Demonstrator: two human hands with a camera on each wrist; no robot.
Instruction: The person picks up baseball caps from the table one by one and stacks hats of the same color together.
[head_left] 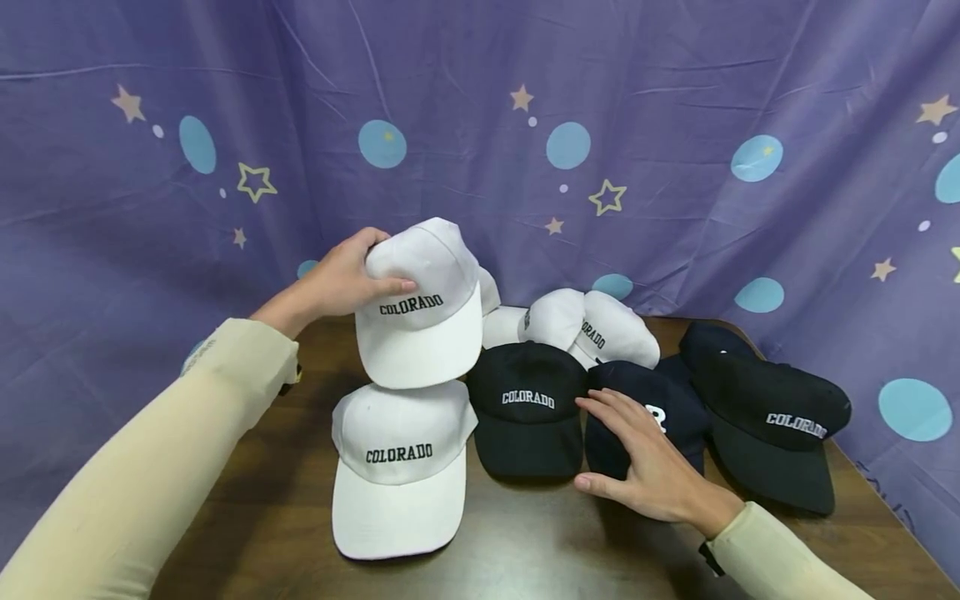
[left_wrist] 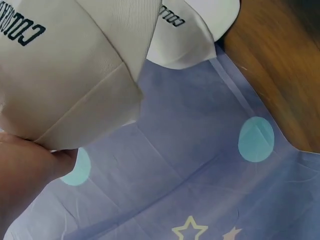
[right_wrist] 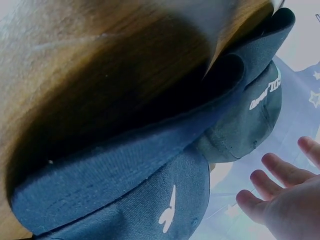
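Observation:
My left hand (head_left: 348,271) grips a white baseball cap (head_left: 420,354) by its crown, thumb on the front above the black COLORADO lettering. The held cap's brim points down, just above another white COLORADO cap (head_left: 397,512) on the table. In the left wrist view the held cap (left_wrist: 75,65) fills the upper left. Over a navy cap (head_left: 617,387) with a white letter, my right hand (head_left: 648,462) is spread with nothing in its fingers. Beside that sits a black COLORADO cap (head_left: 528,425). The right wrist view shows my right hand's fingers (right_wrist: 282,187) extended and apart.
Several white caps (head_left: 618,325) sit at the back of the wooden table (head_left: 510,542). A black COLORADO cap (head_left: 780,454) lies at the right edge, with a dark cap (head_left: 708,340) behind it. A purple patterned curtain (head_left: 465,75) hangs behind the table.

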